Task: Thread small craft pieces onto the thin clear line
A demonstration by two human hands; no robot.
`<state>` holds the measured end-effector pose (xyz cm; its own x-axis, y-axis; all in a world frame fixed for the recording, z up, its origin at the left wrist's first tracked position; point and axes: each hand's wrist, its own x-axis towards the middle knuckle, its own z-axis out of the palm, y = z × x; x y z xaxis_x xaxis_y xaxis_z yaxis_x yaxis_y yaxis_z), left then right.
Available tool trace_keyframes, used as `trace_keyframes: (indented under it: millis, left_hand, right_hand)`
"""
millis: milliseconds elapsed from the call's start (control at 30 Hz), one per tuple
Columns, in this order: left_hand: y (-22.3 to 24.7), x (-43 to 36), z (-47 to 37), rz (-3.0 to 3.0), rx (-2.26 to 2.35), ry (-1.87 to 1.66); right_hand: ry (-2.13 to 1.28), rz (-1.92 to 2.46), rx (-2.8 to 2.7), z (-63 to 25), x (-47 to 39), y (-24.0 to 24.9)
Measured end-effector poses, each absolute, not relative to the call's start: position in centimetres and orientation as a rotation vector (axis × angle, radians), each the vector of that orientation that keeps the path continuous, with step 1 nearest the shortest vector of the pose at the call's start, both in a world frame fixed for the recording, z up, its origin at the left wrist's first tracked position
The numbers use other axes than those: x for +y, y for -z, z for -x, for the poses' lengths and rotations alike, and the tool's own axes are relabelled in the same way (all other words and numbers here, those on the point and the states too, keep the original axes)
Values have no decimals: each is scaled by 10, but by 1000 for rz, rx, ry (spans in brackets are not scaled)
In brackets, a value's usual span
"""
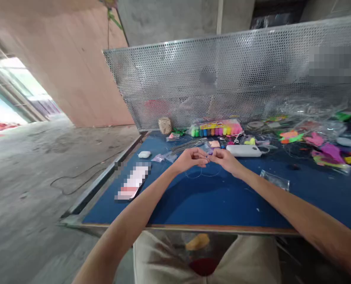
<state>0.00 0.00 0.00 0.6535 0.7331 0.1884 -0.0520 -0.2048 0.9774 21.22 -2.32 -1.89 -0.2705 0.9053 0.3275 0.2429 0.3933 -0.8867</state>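
Note:
Just above the blue tabletop (193, 201), my left hand (190, 159) and my right hand (225, 161) meet fingertip to fingertip. A thin, pale thread (194, 176) hangs in loops beneath them. Both hands have thumb and fingers pinched on this thread. Anything smaller between the fingertips is too fine to make out. Beyond the hands lie a bundle of thin metal rods (190, 144) and a small peach-coloured piece (214, 144). A white oblong device (243, 150) rests right behind my right hand.
At left are a phone (135, 179) and a white earphone case (144, 154). A stone (164, 125) and a pack of coloured bottles (215, 129) stand by the perforated metal screen (175, 79). Bright scraps (329, 152) and plastic bags clutter the right; a clear packet (274, 180) lies near my right forearm.

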Motion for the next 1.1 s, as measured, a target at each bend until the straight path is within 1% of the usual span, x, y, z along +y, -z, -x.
trace_keyframes:
  millis: [167, 433, 633, 767, 867, 1100]
  left_hand:
    - [-1, -2, 0, -1709, 593, -842]
    - [-14, -16, 4, -1995, 661, -872]
    - [-25, -17, 7, -2397, 679, -895]
    - [-27, -17, 8, -2633, 587, -1003]
    - [-25, -16, 8, -2695, 560, -1069]
    - [-24, -20, 5, -2710, 600, -1081]
  right_hand:
    - [-974, 1050, -1710, -206, -29, 16]
    - [-1073, 1058, -1645, -204, -30, 17]
    - [-1222, 1073, -1611, -207, -27, 23]
    - [-1344, 1029, -1532, -208, -28, 22]
    - [-1453, 983, -1463, -208, -29, 21]
    - [-1637, 934, -1392, -208, -31, 16]
